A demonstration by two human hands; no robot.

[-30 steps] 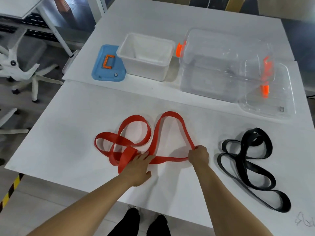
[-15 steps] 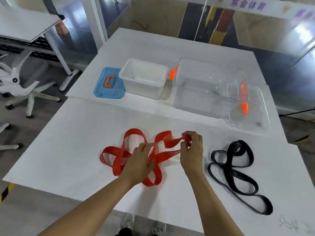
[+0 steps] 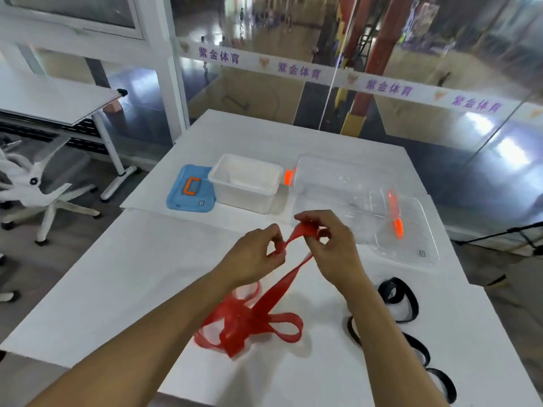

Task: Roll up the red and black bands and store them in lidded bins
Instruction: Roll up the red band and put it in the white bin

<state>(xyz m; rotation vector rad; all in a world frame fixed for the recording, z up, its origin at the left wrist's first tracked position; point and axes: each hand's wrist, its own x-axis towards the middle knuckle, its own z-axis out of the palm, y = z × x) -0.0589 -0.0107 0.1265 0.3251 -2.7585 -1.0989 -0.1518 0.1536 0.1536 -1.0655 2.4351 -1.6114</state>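
The red band [image 3: 249, 315] hangs from both of my hands, its lower loops piled on the white table [image 3: 123, 277]. My left hand [image 3: 252, 254] pinches one end of it, and my right hand [image 3: 332, 242] pinches the strip just beside, both held above the table. The black band [image 3: 411, 306] lies in loops on the table to the right, partly hidden by my right forearm. At the back stand an open white bin [image 3: 244, 183] and a clear bin [image 3: 335, 186] with orange latches.
A blue lid [image 3: 191, 189] with an orange handle lies left of the white bin. A clear lid [image 3: 411, 230] rests right of the clear bin. A white office chair [image 3: 38, 189] and another table stand to the left. A glass wall runs behind.
Both hands have risen off the table with one end of the red band, so most of it now hangs and bunches below. The camera has tilted upward.
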